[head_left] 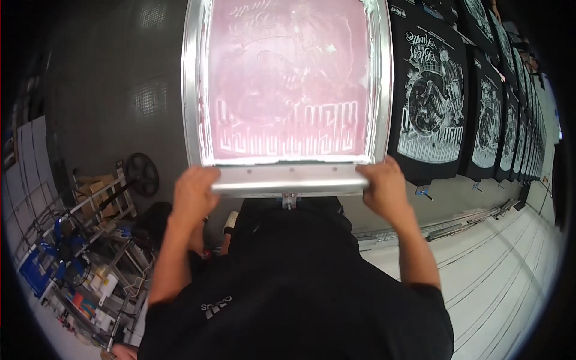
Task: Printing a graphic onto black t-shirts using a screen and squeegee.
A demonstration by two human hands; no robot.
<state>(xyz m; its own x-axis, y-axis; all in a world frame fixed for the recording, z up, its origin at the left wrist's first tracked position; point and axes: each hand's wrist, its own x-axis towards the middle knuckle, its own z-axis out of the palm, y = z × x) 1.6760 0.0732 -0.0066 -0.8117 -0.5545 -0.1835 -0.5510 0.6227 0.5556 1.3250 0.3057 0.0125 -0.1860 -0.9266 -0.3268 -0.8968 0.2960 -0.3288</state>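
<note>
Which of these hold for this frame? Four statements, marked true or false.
1. The left hand and right hand both grip the silver rectangular metal frame. True.
2. The sheet inside the frame is solid green. False: it is a pink sheet with lettering showing.
3. Black fabric pieces with white prints line up right of the frame. True.
4. The round black spoked wheel is right of the frame. False: it is to the left.

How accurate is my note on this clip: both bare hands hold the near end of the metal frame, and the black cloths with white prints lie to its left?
The side is wrong: the head view shows the black cloths with white prints to the right of the metal frame. The left hand and right hand do hold its near end.
</note>
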